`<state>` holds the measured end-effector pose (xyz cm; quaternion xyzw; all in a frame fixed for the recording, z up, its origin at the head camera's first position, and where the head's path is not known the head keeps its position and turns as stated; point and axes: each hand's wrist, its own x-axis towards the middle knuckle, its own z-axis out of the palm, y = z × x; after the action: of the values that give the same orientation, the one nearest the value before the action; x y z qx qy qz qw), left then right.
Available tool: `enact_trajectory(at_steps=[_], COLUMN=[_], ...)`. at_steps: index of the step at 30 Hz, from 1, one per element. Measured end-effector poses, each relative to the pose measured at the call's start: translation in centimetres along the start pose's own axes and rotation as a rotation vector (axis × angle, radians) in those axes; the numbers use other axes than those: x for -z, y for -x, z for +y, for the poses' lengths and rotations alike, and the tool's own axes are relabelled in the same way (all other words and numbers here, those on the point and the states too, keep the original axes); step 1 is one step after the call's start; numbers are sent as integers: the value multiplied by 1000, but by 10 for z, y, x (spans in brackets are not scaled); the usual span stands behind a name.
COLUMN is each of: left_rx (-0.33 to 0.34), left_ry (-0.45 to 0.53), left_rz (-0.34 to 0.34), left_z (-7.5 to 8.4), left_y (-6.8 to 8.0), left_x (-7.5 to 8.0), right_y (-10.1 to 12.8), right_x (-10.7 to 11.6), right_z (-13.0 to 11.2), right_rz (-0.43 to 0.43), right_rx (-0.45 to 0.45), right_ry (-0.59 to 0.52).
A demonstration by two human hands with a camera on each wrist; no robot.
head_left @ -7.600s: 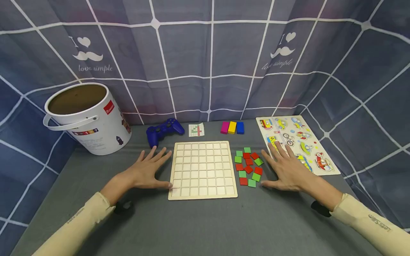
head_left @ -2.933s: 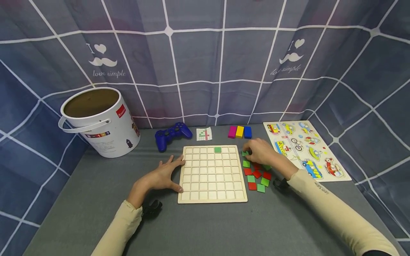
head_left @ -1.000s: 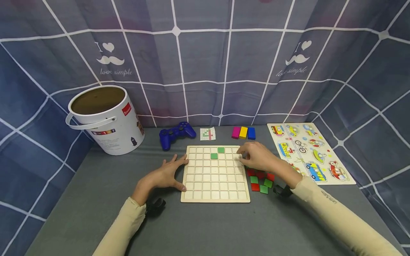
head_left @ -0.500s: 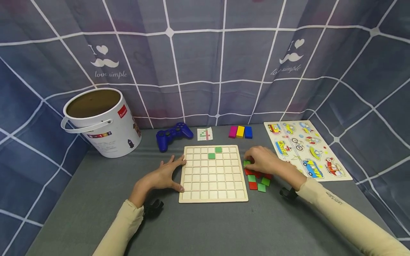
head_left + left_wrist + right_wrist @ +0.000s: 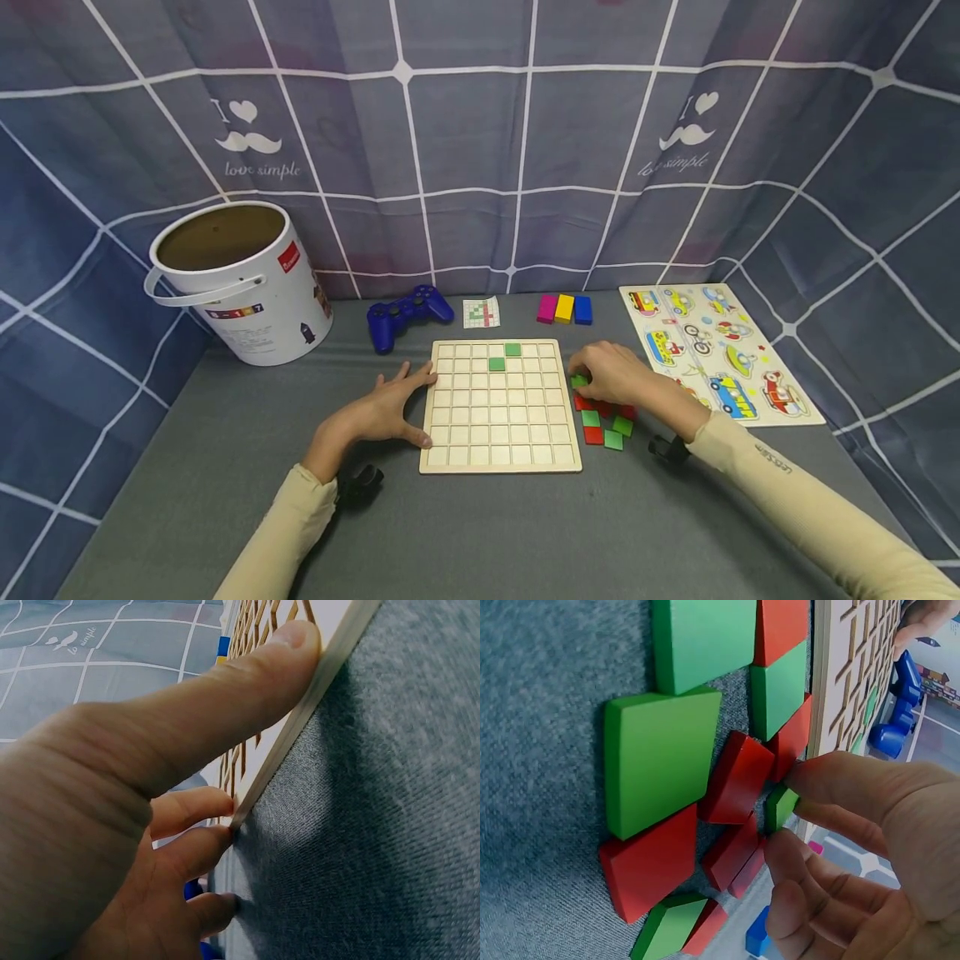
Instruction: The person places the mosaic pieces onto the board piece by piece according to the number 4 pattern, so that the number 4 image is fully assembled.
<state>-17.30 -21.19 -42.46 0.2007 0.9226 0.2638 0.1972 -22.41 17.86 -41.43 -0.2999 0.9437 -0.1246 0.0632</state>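
Green tile [image 5: 781,808], between right fingers [image 5: 786,851]

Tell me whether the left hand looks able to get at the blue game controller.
Probably yes: the left hand is near the blue game controller, with only bare tabletop visible between.

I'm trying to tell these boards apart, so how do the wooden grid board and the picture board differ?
The grid board is pale and ruled into squares; the picture board shows colourful vehicle pictures. The grid board lies nearly straight; the picture board is slanted. The grid board, touched by the left hand, holds two green tiles; the picture board shows none. Both lie flat on the table.
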Motion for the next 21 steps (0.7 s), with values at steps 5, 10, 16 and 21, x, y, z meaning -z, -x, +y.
enact_trajectory(at_steps=[5,10,16,21], left_rx=[-7,-5,-7,-4], left_ry=[2,3,9,13], left_rz=[-3,-2,4,5], left_z=[0,0,-1,-1], left_y=[0,0,0,1], left_x=[1,1,0,0], right_y=[-3,-9,-24,-37], right_x=[1,0,-4,-8], right_z=[-1,-10,-27,-40], right_rz=[29,96,130,149], right_rx=[-8,9,36,78], right_ry=[10,8,-24,-36])
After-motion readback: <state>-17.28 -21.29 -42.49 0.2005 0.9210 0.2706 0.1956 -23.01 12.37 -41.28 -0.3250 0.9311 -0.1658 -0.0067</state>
